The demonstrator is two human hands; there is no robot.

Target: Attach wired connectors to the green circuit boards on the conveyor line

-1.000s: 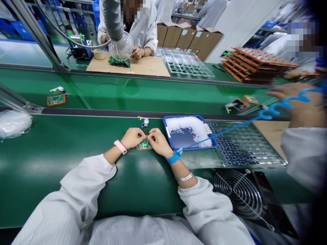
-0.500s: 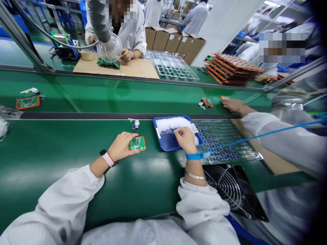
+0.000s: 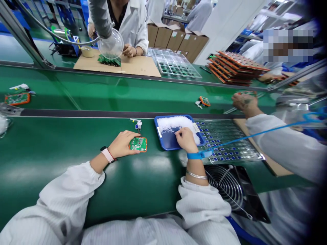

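Between its thumb and fingers, my left hand (image 3: 122,144) grips a green circuit board (image 3: 138,144) with an orange edge, down on the green table (image 3: 143,183). A small white and blue part (image 3: 138,125) lies just beyond the board, joined to it by short dark wires. My right hand (image 3: 186,139) is over a blue tray (image 3: 170,146) of small white pieces (image 3: 176,121). Its fingers are pinched together near the scattered pieces; anything between the fingertips is too small to make out.
Right of the blue tray lies a clear tray (image 3: 240,149) with small blue parts, and a black fan (image 3: 227,187) sits nearer me. Beyond the ledge are boards (image 3: 17,98) (image 3: 204,101). A co-worker's hand (image 3: 246,102) holds a board at the right.
My right hand's fingertips have shifted slightly within the tray. The co-worker's hand at right has lifted a board. Boards on the far strip have moved left.
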